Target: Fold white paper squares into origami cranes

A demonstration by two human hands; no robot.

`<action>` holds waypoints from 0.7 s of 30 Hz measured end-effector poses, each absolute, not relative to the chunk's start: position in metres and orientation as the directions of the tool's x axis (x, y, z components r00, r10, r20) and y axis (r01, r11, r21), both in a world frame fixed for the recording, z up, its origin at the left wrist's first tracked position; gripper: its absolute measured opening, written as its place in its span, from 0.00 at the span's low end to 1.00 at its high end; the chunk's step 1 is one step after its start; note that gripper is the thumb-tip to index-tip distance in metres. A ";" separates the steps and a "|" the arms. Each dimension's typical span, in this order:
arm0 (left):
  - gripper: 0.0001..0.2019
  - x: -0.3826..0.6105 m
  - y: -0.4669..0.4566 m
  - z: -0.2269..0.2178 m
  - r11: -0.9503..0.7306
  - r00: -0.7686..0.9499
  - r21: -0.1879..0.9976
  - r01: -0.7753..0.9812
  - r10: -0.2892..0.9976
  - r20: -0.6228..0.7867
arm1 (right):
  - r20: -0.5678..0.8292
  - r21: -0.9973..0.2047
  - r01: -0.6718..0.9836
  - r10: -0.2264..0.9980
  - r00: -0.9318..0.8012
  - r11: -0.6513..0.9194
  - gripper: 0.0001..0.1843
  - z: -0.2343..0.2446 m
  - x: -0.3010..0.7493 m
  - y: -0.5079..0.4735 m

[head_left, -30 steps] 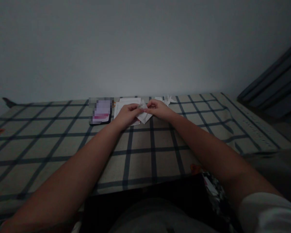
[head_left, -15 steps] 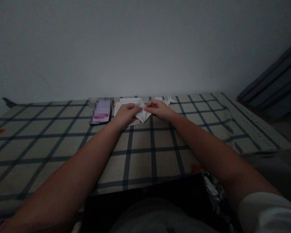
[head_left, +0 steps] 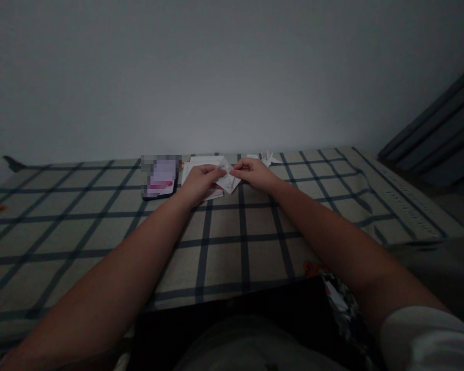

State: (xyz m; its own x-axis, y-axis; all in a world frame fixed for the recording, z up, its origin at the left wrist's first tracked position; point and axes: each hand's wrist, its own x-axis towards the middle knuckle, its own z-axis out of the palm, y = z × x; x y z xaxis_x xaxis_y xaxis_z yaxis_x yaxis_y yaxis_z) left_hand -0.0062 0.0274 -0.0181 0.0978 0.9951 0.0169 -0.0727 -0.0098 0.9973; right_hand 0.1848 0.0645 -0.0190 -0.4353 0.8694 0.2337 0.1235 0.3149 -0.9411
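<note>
A partly folded sheet of white paper [head_left: 229, 184] is held between my two hands, with a pointed corner toward me and a raised flap at the top. My left hand [head_left: 201, 181] pinches its left side, thumb on top. From the other side my right hand [head_left: 255, 175] grips the right edge between thumb and fingertips, the remaining fingers curled. Beneath and behind my left hand lie flat white papers or a booklet [head_left: 206, 159], partly covered. Just beyond my right hand rests a folded white paper figure [head_left: 269, 158] with pointed ends.
A phone [head_left: 162, 178] with a blurred, lit screen lies left of my hands. The table wears a checked cloth [head_left: 224, 257]. A plain wall [head_left: 232, 77] rises behind it, and a dark curtain [head_left: 441, 118] hangs at the right.
The folded paper has shifted slightly between my fingers, its lower point moving a little right and up. Both hands stay in nearly the same place.
</note>
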 end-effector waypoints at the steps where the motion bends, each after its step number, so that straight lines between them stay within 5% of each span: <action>1: 0.16 -0.006 0.027 -0.017 -0.007 0.100 0.997 -0.074 0.995 0.014 | 0.235 -0.940 0.126 0.871 -0.431 0.316 0.10 -0.019 0.185 0.065; 8: 0.15 -0.007 0.026 -0.019 -0.030 0.128 0.998 -0.052 0.991 0.037 | 0.220 -0.943 0.144 0.887 -0.406 0.299 0.09 -0.020 0.184 0.064; 12: 0.15 -0.013 0.030 -0.018 -0.251 0.056 0.946 0.204 0.968 0.245 | 0.227 -0.939 0.145 0.880 -0.417 0.310 0.11 -0.019 0.186 0.064; 15: 0.18 -0.015 0.028 -0.012 -0.331 0.051 0.913 0.240 0.943 0.329 | 0.215 -0.945 0.137 0.879 -0.426 0.298 0.12 -0.018 0.185 0.063; 21: 0.19 -0.011 0.019 -0.005 -0.309 0.089 0.926 0.216 0.951 0.296 | 0.211 -0.945 0.127 0.861 -0.462 0.300 0.11 -0.016 0.184 0.059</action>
State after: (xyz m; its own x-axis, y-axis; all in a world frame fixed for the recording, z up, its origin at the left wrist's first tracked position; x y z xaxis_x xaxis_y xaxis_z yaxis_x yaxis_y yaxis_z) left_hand -0.0113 0.0189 -0.0046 0.0895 0.9509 0.2963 0.2156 -0.3090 0.9263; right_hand 0.1835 0.0593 -0.0155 -0.4624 0.8612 0.2110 0.1274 0.3001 -0.9454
